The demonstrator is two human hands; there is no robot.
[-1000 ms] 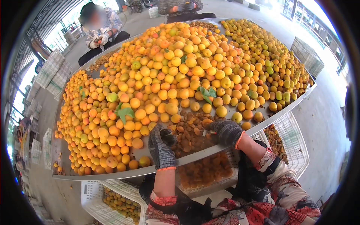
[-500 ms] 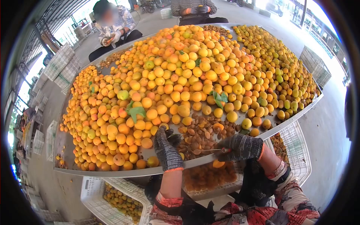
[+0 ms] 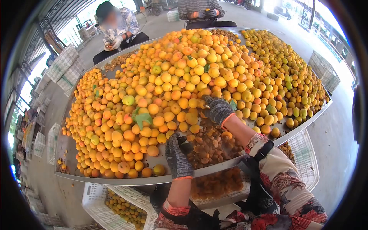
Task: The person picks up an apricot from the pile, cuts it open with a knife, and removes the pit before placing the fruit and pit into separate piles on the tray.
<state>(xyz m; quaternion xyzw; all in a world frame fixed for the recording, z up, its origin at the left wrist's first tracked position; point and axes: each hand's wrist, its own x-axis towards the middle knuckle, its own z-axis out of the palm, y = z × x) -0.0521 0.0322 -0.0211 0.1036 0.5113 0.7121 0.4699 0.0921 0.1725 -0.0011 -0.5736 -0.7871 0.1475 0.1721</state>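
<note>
My left hand (image 3: 178, 158), in a grey knit glove, is upright at the tray's near edge with its thumb apart from the fingers. An apricot (image 3: 170, 134) lies right at its fingertips. My right hand (image 3: 219, 110), gloved alike, reaches into the front of the apricot heap (image 3: 165, 82), its fingers curled down beside an apricot (image 3: 201, 103); what it grips is hidden under the palm. Between my hands, a pile of brown apricot stones (image 3: 211, 147) lies on the metal tray (image 3: 226, 165). A green leaf (image 3: 142, 119) rests on the fruit to the left.
Below the tray edge are a crate of orange apricot flesh (image 3: 216, 184), a white crate with whole fruit (image 3: 126, 205) and another white crate (image 3: 306, 157) at right. Two people (image 3: 117, 30) (image 3: 201, 13) sit across the tray. Stacked crates (image 3: 65, 67) stand at left.
My right hand has moved from the near edge, where it held a thin tool with a red handle, forward into the heap. My left hand has shifted slightly right.
</note>
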